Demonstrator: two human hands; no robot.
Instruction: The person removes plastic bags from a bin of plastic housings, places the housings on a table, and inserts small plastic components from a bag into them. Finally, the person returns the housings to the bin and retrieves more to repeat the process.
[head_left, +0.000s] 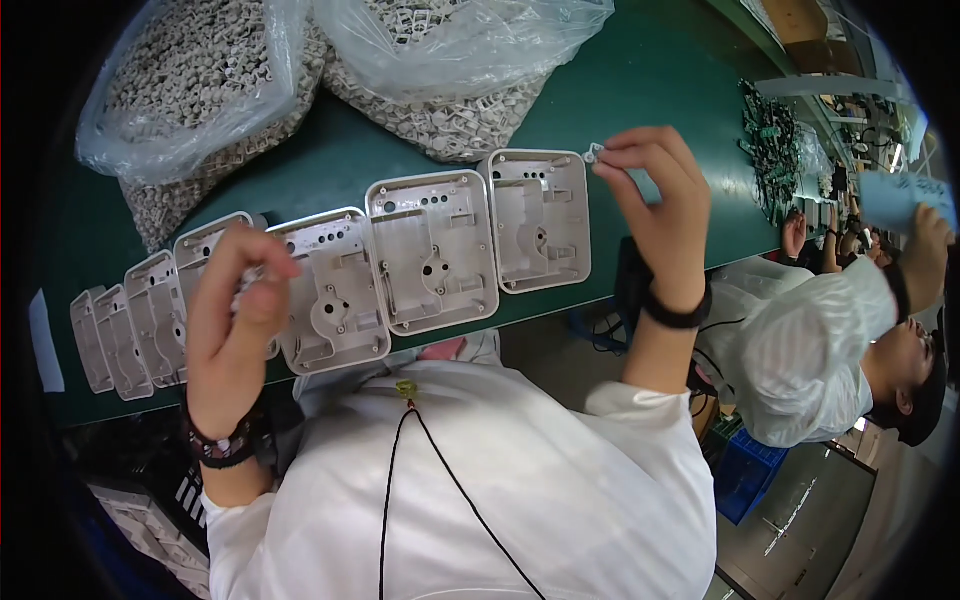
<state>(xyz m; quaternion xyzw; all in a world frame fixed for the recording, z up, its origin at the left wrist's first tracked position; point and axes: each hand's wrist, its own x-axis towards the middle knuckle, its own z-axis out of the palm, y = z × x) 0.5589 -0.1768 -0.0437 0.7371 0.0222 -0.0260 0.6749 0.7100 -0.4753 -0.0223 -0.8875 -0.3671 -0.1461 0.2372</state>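
Between the thumb and fingers of my right hand (pixel 662 195) is a small white plastic clip (pixel 592 153), held just off the upper right corner of the last open grey plastic housing (pixel 515 240). My left hand (pixel 230 310) is curled over the left part of the row, its fingers closed round several small whitish plastic pieces (pixel 243 287), partly hidden by the thumb. It covers part of one housing (pixel 213 232) and the edge of another housing (pixel 325 290). Beside that stands a further housing (pixel 432 255), with its posts and holes facing up.
Two clear bags of small whitish parts, a left bag (pixel 205 150) and a right bag (pixel 450 110), stand behind the row on the green table (pixel 640 70). Dark green parts (pixel 768 150) are heaped at the far right. A person in white (pixel 810 350) is on my right, near a blue crate (pixel 748 470).
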